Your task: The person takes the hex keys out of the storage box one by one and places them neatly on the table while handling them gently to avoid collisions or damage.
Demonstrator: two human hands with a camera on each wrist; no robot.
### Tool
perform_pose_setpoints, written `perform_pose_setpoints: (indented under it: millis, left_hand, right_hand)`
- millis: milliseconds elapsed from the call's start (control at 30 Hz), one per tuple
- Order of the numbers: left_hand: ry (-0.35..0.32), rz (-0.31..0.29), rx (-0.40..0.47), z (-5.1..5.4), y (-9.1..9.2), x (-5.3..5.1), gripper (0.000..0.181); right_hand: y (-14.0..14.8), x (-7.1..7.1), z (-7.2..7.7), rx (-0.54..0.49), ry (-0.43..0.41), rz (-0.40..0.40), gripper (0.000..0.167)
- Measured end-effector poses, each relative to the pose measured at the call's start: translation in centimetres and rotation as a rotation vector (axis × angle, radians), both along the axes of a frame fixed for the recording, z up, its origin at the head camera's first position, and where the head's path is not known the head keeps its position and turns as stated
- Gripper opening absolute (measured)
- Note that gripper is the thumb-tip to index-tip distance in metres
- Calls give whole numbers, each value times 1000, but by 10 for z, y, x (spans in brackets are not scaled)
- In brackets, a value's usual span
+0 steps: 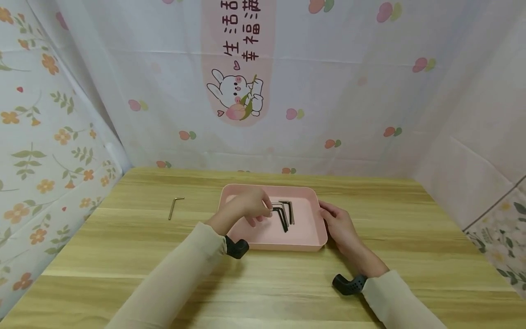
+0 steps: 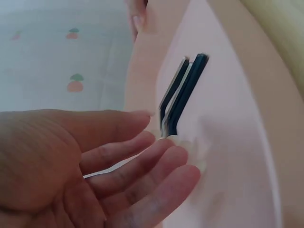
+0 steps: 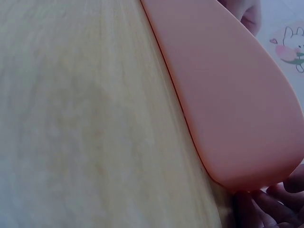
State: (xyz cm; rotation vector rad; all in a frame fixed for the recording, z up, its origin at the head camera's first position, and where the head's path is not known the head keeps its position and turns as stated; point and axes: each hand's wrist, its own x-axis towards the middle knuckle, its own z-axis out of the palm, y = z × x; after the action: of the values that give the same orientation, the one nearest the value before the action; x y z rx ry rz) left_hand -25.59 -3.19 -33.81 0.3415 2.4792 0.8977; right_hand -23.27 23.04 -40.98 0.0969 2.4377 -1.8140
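Several L-shaped hex keys (image 1: 284, 214), some black and some silver, lie together in a shallow pink tray (image 1: 283, 246). My left hand (image 1: 254, 205) reaches over the tray from the left. In the left wrist view, the fingertips of that hand (image 2: 128, 166) are at the bent ends of the hex keys (image 2: 183, 95), with thumb and forefinger apart; contact is unclear. At the tray's right end, my right hand (image 1: 339, 226) holds the wall by the rim. Its fingers (image 3: 270, 206) are against the outside of the tray corner (image 3: 237, 118) in the right wrist view.
A single gold-coloured hex key (image 1: 172, 209) lies on the wooden table (image 1: 287, 292), left of the tray. A patterned white cloth (image 1: 328, 91) hangs behind the table's far edge, with more cloth at both sides.
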Motion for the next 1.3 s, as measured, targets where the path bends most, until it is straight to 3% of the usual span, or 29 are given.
perform_pose_setpoints:
  millis: [200,467,667,867,1100,1300]
  left_hand:
    - [13,46,3,-6,13,-7,20]
    - [73,47,-69,-18,24,-16,26]
    - [135,40,-78,-20,29,-15,27]
    - [176,88,-93,-24,34,-16,18]
    - [177,158,-59,-28,39,-16,11]
    - [185,177,-53,-28,41,-16,11]
  right_hand:
    - [1,-2,1,-6,19,11,46]
    - [-1,-2,1,-4,12,21,47]
    - [-2,-1,1,-9,4,12,47]
    - [-3,1,2,-4,5,11,46]
    - [-3,1,0,-3,12,15,46]
    - [-1,0,-1,4,9,12,46]
